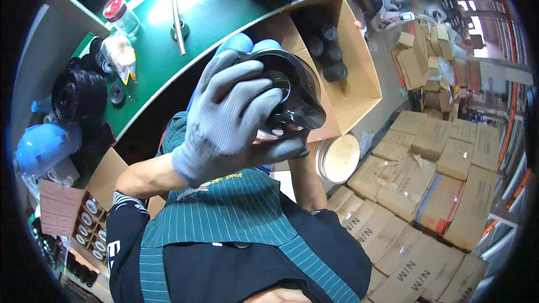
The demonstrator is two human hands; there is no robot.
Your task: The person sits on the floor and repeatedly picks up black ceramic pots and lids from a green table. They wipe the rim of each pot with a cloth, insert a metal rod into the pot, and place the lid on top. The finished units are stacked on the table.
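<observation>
That glossy black jug (306, 109) looks stiff, fairly light and slick to me — I'd hold it round the body, clear of its spout. It sits against the left hand (230, 101), whose curled fingers grip it; the right hand (301, 148) is mostly hidden beneath — I can't tell its hold.

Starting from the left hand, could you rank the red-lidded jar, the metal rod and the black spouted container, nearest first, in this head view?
1. Black spouted container: in the left hand's grasp.
2. Metal rod: up and left, on the green table.
3. Red-lidded jar: same table, farther left.
</observation>
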